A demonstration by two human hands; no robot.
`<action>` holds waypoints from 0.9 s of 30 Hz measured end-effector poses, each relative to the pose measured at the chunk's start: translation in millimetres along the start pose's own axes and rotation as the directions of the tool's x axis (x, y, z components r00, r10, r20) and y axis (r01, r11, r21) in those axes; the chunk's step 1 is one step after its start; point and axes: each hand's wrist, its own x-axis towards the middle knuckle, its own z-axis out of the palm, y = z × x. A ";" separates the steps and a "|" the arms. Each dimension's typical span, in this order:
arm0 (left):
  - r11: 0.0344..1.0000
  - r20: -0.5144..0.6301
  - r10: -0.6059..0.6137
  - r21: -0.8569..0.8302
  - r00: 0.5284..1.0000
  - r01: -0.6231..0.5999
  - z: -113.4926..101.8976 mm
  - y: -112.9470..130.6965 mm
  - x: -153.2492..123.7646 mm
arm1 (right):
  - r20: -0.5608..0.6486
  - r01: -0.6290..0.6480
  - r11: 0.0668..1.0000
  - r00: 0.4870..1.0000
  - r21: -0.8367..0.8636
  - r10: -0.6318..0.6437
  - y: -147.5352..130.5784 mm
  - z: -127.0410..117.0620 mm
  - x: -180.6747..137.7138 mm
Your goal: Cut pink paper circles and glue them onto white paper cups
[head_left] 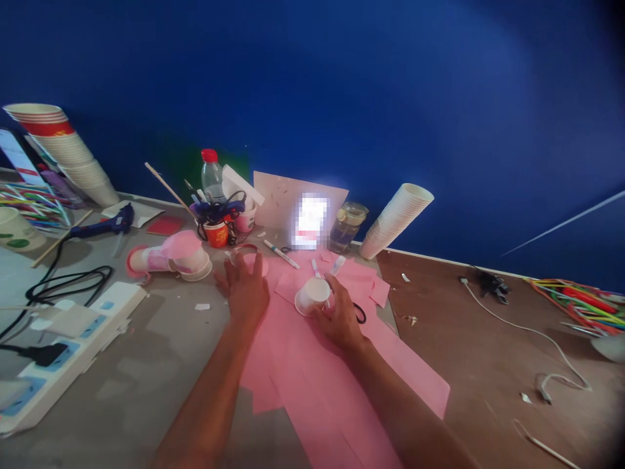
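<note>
My left hand (245, 290) lies palm down with its fingers spread at the left edge of the pink paper. Its fingertips touch or nearly touch a round pink paper piece (257, 264), and a ring-shaped roll (244, 250) sits just beyond. On the pink sheets (312, 378), a white paper cup (313, 296) stands upside down. My right hand (342, 319) curls round the cup's right side, thumb in front and fingers behind. A dark loop (360, 314), perhaps a scissors handle, shows beside that hand. To the left lies a pink-covered paper-cup piece (170, 256).
Cup stacks lean at left (73, 150) and right (396, 220). At the back are a lit phone (311, 221), a glass jar (349, 225) and a marker (282, 254). A glue gun (105, 223) and power strip (78, 352) occupy the left; a cable (517, 329) crosses the brown surface.
</note>
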 end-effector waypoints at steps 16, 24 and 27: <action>0.867 -0.166 0.062 -0.480 0.984 -0.135 0.9 -2.4 12.0 | 0.003 -0.018 0.999 1.000 0.048 0.018 -1.8 -3.3 3.2; -0.393 0.441 -0.091 -0.840 0.893 0.375 -8.8 36.3 2.0 | 0.071 0.030 0.997 0.997 0.065 -0.035 0.2 -0.7 1.8; -0.561 0.562 0.039 -0.672 0.826 0.484 -9.9 39.6 1.0 | 0.080 0.034 0.993 0.996 0.116 -0.044 -2.3 -5.7 4.0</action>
